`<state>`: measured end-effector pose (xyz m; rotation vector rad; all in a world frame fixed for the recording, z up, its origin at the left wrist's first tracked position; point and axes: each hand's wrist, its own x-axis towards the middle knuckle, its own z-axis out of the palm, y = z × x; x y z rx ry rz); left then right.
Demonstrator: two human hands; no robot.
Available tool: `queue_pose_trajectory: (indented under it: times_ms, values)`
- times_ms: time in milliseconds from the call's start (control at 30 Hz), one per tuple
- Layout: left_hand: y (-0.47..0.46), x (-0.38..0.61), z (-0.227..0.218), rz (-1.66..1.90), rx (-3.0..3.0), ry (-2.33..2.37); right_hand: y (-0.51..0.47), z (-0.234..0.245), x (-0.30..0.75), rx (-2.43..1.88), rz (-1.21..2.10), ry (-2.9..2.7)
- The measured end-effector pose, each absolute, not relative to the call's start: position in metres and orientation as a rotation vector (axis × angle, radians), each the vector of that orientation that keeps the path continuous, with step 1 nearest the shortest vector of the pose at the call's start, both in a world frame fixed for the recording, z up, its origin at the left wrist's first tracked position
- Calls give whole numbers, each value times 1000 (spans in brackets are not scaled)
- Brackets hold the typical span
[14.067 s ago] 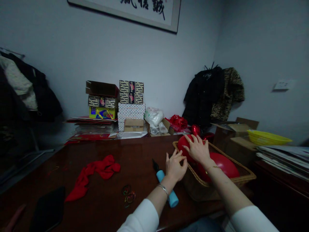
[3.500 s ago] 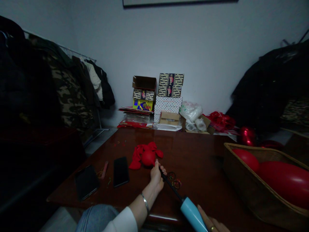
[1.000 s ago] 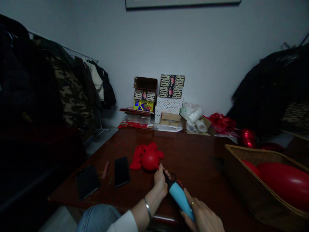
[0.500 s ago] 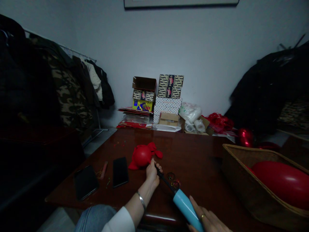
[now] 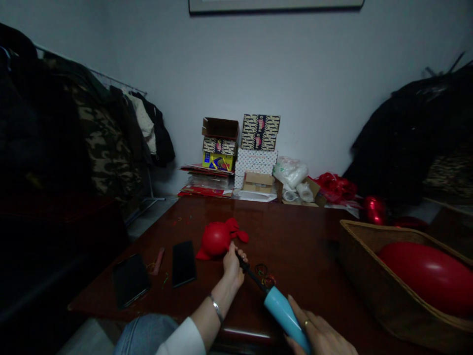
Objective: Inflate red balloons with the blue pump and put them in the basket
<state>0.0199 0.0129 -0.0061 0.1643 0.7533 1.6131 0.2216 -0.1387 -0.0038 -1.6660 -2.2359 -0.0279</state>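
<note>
Head view, near to far. At the lower edge the right hand (image 5: 320,335), partly cut off by the frame, wraps the blue barrel of a pump (image 5: 284,315); its lower fingers cannot be seen. The pump's thin black rod runs up and left to the left hand (image 5: 232,264), which is closed around the nozzle end and the neck of a red balloon (image 5: 215,237); the neck itself is hidden inside the fist. The balloon, small and round, lies on the table (image 5: 306,236), touching the far side of the left hand and well apart from the right hand. The two hands are apart, joined only by the pump. Rubber bands (image 5: 264,276) lie just right of the rod, too small to count. Two dark phones (image 5: 184,256) lie left of the left hand. At right a wicker basket (image 5: 373,291), cut off by the frame, holds a large inflated red shape (image 5: 424,276). Stacked boxes (image 5: 258,143) stand against the far wall.
</note>
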Motion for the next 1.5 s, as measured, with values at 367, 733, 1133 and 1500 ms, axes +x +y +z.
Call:
queue_pose_trajectory:
  times_ms: [367, 733, 1133, 1500]
  values:
    - [-3, 37, -13, 1581, 183, 829, -117, 28, 172, -1826, -23, -2308]
    - [7, 27, -9, 1605, 207, 830, -122, 22, 168, -1787, -35, -2312]
    - [23, 1, 2, 1655, 192, 809, -134, -1, 217, -1570, -206, -2346]
    - [22, 6, 1, 1626, 196, 761, -138, -4, 225, -1632, -49, -2312]
